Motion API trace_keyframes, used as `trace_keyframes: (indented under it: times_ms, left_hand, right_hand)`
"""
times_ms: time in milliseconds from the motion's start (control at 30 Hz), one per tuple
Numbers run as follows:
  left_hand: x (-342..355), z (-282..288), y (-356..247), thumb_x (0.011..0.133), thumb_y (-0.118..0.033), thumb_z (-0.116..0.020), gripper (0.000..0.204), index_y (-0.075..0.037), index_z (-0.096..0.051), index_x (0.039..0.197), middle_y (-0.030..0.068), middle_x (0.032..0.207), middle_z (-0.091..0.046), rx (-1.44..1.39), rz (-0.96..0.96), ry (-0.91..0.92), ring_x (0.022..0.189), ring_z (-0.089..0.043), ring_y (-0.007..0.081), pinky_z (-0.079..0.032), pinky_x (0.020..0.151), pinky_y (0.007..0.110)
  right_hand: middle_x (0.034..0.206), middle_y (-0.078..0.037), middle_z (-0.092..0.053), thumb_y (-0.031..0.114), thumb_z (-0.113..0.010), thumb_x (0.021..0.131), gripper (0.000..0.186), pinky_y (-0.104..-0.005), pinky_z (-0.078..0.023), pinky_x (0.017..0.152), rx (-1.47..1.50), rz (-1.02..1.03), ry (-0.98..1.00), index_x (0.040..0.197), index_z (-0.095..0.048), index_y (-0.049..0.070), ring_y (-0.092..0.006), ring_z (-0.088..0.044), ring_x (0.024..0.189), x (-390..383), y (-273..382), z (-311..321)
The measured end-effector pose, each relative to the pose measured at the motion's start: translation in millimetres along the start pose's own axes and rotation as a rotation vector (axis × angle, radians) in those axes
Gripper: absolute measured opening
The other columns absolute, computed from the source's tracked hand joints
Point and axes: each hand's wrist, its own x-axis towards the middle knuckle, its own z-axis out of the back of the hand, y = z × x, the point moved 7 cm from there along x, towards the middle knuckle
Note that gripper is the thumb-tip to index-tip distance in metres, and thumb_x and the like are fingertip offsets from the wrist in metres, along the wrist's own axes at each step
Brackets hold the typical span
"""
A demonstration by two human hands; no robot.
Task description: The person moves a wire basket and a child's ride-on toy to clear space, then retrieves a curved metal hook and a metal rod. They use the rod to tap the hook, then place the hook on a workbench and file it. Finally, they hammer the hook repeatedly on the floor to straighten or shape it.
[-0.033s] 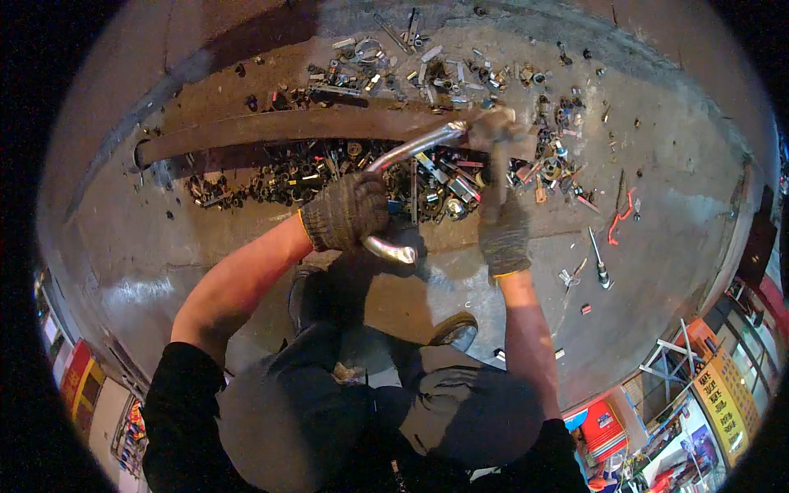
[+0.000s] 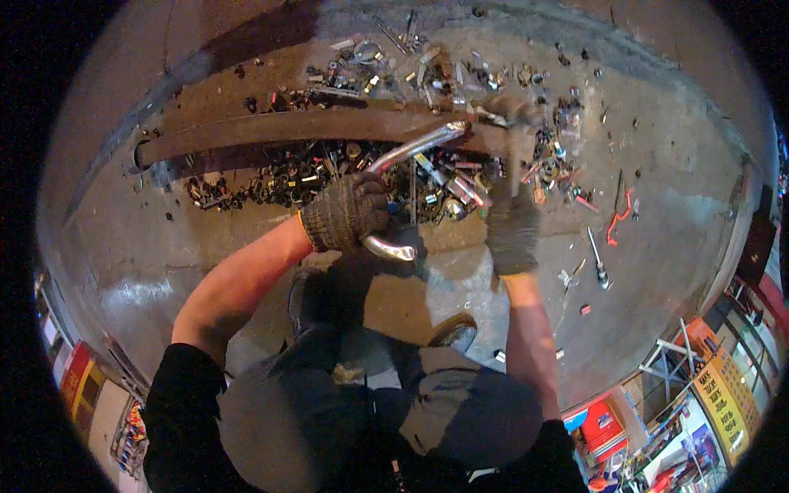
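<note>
My left hand [image 2: 347,212], in a dark knit glove, grips a bent shiny metal tube [image 2: 415,146]. The tube's far end looks flattened and lies over a long rusty steel beam [image 2: 271,130] on the floor. Its curved near end sticks out below my fist. My right hand [image 2: 513,237], gloved too and smeared by motion, is wrapped around the handle of a hammer [image 2: 514,156]. The hammer's blurred head is just right of the tube's flattened end, above the beam's right end. I cannot tell whether it touches anything.
Piles of small metal parts [image 2: 263,185] lie along both sides of the beam. To the right are a screwdriver [image 2: 601,267] and a bent red piece [image 2: 618,218]. My shoe [image 2: 454,333] stands close below the work. A red case [image 2: 602,427] sits at the lower right.
My right hand and the hammer have shifted a little to the right, off the tube's flattened end. The left hand and the tube hold nearly the same place.
</note>
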Motion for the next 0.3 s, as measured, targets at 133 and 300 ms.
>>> trace_keyframes:
  times_ms: [133, 300]
  left_hand:
    - [-4, -13, 11, 0.057, -0.034, -0.076, 0.030, -0.019, -0.072, 0.083, 0.0050, 0.090, -0.066, -0.105, 0.080, 0.001, 0.093, -0.063, 0.0279, -0.049, 0.091, 0.042]
    - [-11, -3, 4, 0.053, -0.038, -0.077, 0.035, -0.018, -0.071, 0.081, 0.0039, 0.091, -0.066, 0.040, -0.078, -0.248, 0.094, -0.062, 0.0275, -0.050, 0.090, 0.043]
  right_hand:
    - [0.076, -0.009, -0.065, 0.042, -0.062, 0.099, 0.041, -0.0295, -0.044, 0.045, 0.760, -0.318, -0.078, 0.110, -0.062, 0.003, -0.0132, -0.057, 0.052, -27, -9, 58]
    - [0.075, -0.006, -0.062, 0.051, -0.057, 0.094, 0.051, -0.0322, -0.053, 0.054, 0.450, 0.011, -0.124, 0.109, -0.060, 0.003, -0.0211, -0.062, 0.058, -44, 6, 51]
